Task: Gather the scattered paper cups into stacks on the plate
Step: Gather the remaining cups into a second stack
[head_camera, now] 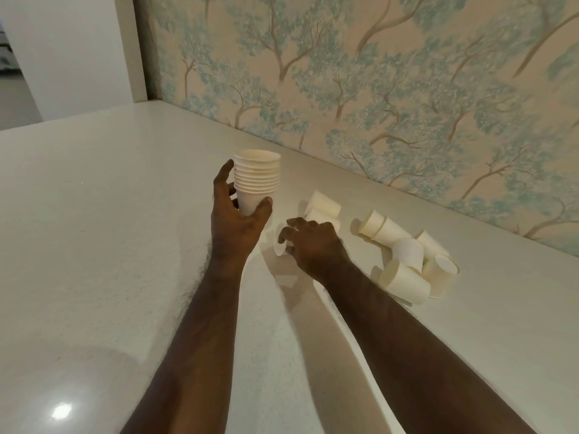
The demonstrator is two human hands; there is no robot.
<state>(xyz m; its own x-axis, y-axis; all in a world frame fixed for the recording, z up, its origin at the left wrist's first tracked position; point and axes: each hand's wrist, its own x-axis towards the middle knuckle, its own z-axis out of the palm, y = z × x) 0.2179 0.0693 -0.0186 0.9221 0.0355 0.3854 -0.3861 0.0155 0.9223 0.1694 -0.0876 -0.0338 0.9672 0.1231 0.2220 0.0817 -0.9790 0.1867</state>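
Stacking cups at the counter's back edge

The left hand (233, 211) grips a nested stack (257, 180) upright above the counter (94, 230). The right hand (313, 244) curls its fingers round one lying cup (279, 245). More loose cups (407, 261) lie tumbled near the back edge, by the wallpaper (376, 73); two others (322, 206) lie just beyond the right hand.

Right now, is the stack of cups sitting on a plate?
No, the left hand holds the stack of cups up above the counter.
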